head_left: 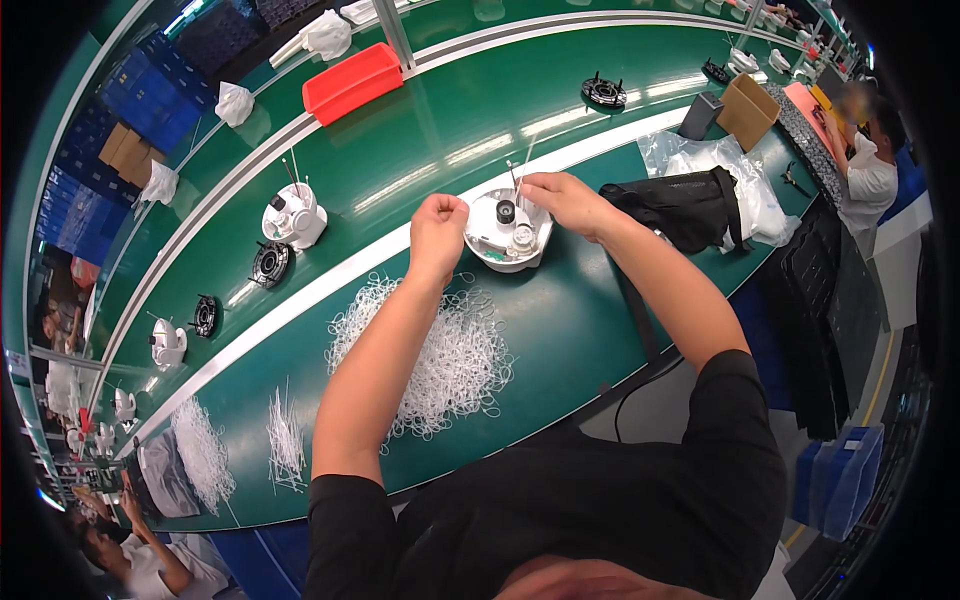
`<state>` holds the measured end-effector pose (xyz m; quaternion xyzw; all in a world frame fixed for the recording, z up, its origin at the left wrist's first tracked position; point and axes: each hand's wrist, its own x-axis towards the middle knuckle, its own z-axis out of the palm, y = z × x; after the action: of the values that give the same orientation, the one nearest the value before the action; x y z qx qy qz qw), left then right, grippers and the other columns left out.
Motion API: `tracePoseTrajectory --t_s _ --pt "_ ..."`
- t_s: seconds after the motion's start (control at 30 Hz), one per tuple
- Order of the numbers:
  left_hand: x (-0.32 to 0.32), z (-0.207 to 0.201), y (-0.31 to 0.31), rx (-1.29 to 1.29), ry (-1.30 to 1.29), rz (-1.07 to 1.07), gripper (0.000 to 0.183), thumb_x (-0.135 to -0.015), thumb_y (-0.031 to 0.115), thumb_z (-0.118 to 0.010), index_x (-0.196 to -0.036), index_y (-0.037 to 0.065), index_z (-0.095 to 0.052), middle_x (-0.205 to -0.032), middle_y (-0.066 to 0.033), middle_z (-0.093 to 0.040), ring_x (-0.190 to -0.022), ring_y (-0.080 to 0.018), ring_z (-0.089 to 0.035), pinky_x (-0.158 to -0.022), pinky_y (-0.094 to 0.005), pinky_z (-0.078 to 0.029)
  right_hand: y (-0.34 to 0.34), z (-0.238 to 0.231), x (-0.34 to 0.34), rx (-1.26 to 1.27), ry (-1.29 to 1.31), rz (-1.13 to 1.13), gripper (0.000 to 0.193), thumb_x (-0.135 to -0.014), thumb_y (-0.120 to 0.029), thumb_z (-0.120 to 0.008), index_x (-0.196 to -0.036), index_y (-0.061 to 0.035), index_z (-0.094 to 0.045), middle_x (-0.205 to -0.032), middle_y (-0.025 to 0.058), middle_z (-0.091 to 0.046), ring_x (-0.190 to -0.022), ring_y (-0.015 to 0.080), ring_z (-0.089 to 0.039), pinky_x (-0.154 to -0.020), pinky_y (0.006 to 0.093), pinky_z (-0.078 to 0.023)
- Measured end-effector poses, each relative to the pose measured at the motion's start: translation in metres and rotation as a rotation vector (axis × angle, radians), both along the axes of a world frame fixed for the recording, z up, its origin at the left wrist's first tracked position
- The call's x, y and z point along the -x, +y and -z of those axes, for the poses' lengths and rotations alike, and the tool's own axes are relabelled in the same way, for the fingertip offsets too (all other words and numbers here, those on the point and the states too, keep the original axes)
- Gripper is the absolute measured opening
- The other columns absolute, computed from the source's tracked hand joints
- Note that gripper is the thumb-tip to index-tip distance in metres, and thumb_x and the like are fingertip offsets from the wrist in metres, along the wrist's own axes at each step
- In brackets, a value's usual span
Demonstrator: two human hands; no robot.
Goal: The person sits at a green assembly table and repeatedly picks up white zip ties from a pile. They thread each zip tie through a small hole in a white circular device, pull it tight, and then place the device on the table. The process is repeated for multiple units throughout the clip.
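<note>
In front of me on the green table is a round white plastic housing (pixel 490 240). It lies with its inside up, showing a black knob-like part (pixel 505 211) and a small round white part (pixel 523 238). Thin wires or rods stick up from its far edge. At the housing's left rim, my left hand (pixel 437 238) is closed in a pinch; whatever lies between its fingertips is too small to make out. My right hand (pixel 565 203) is closed at the far right edge, beside the upright wires. Its fingertips are partly hidden, and what they grip cannot be told.
A heap of white looped cords (pixel 450 370) lies under my left forearm, with straight white strips (pixel 287 440) farther left. A black bag (pixel 680 205) sits right. Beyond, the conveyor carries another white housing (pixel 295 215), black rings (pixel 270 264) and a red tray (pixel 352 83). Co-workers sit at both ends.
</note>
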<state>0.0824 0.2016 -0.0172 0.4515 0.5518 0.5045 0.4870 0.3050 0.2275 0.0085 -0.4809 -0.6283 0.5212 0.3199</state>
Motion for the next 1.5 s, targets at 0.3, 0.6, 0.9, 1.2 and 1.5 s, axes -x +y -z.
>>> tracePoseTrajectory --t_s 0.3,0.6,0.9,1.2,1.5 --pt "-0.009 0.002 0.007 0.005 0.044 0.106 0.012 -0.089 0.010 -0.070 -0.097 0.000 -0.068 -0.084 -0.0043 -0.069 -0.073 -0.0103 -0.063 -0.065 -0.0261 -0.052 0.027 0.010 0.004 -0.195 0.004 -0.092 0.020 -0.094 -0.015 -0.062 -0.102 0.0025 -0.067 -0.092 0.0045 -0.070 -0.087 0.0110 -0.063 -0.080 0.0268 -0.050" --pt "-0.010 -0.033 0.014 -0.127 -0.333 0.042 0.024 -0.089 0.002 -0.069 -0.111 -0.005 -0.062 -0.098 -0.0114 -0.070 -0.082 -0.0162 -0.068 -0.073 -0.0271 -0.058 0.017 -0.015 0.014 -0.339 -0.205 -0.111 0.022 -0.093 -0.017 -0.057 -0.103 -0.0007 -0.068 -0.082 0.0113 -0.071 -0.076 0.0210 -0.068 -0.072 0.0334 -0.051" --pt "-0.014 -0.019 0.023 -0.067 -0.218 0.193 0.018 -0.087 -0.001 -0.070 -0.104 -0.005 -0.066 -0.088 -0.0094 -0.071 -0.073 -0.0114 -0.066 -0.063 -0.0238 -0.055 0.028 -0.014 0.016 -0.312 -0.206 -0.202 0.018 -0.094 -0.013 -0.058 -0.105 -0.0003 -0.066 -0.080 0.0050 -0.067 -0.074 0.0109 -0.061 -0.068 0.0277 -0.049" --pt "-0.021 -0.017 0.021 -0.069 0.152 0.201 0.008 -0.085 0.003 -0.073 -0.090 -0.003 -0.069 -0.082 -0.0062 -0.070 -0.064 -0.0093 -0.061 -0.057 -0.0230 -0.048 0.033 0.001 0.013 -0.140 0.154 -0.225 0.021 -0.094 -0.017 -0.062 -0.104 0.0008 -0.068 -0.084 0.0019 -0.067 -0.073 0.0078 -0.059 -0.065 0.0248 -0.047" --pt "-0.027 -0.006 0.015 -0.486 0.833 0.217 0.009 -0.079 0.005 -0.072 -0.087 0.001 -0.069 -0.085 -0.0140 -0.064 -0.079 -0.0309 -0.064 -0.071 -0.0384 -0.050 0.044 0.015 0.002 0.131 0.317 -0.028 0.020 -0.100 -0.021 -0.055 -0.101 -0.0049 -0.066 -0.091 -0.0011 -0.065 -0.088 0.0079 -0.055 -0.082 0.0234 -0.044"
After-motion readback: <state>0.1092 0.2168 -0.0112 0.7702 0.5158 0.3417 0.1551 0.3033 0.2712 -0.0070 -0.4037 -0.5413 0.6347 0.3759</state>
